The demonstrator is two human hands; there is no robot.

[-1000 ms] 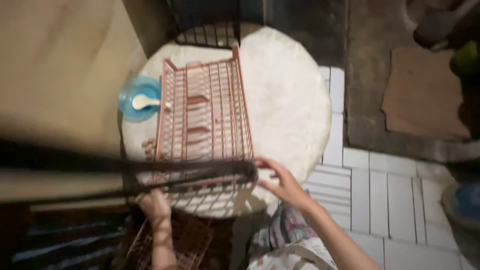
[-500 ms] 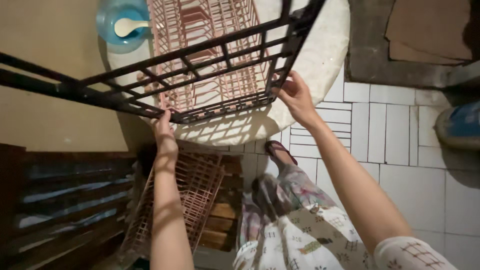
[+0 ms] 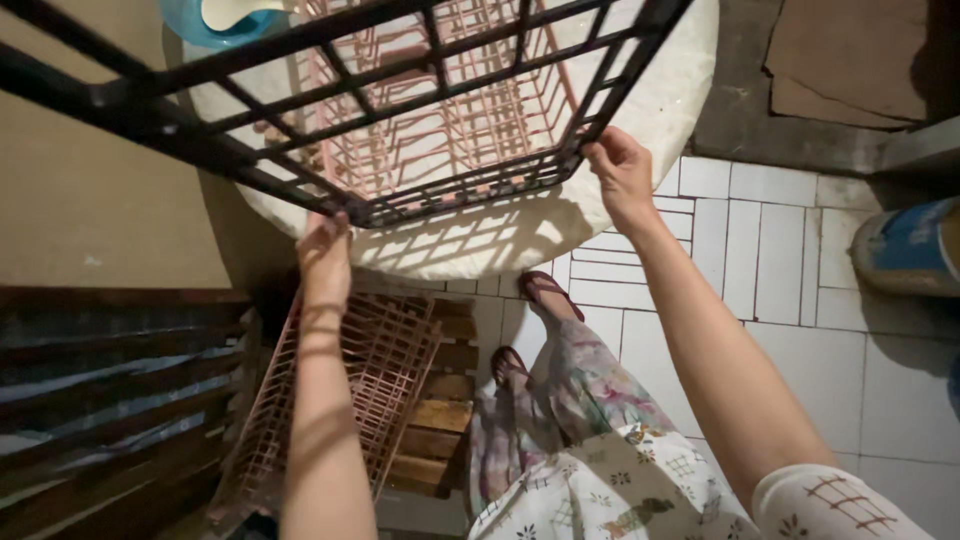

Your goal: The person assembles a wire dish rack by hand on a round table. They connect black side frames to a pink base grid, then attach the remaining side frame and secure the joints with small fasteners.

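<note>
A black metal grid rack (image 3: 300,110) hangs in the air close to the camera, tilted. My left hand (image 3: 325,250) grips its near left corner and my right hand (image 3: 618,165) grips its near right corner. Below it a pink wire dish rack (image 3: 450,110) rests on a round white tabletop (image 3: 660,90). A blue bowl (image 3: 215,25) with a white spoon sits at the table's far left edge.
A second pink wire rack (image 3: 340,390) leans against a wooden pallet (image 3: 435,420) on the white tiled floor (image 3: 780,290) by my feet. Dark wooden slats (image 3: 90,400) stand at left. A blue tub (image 3: 915,245) sits at right.
The black grid rack has risen closer to the camera with both hands on it. The view has tilted down, showing more of the floor and my legs.
</note>
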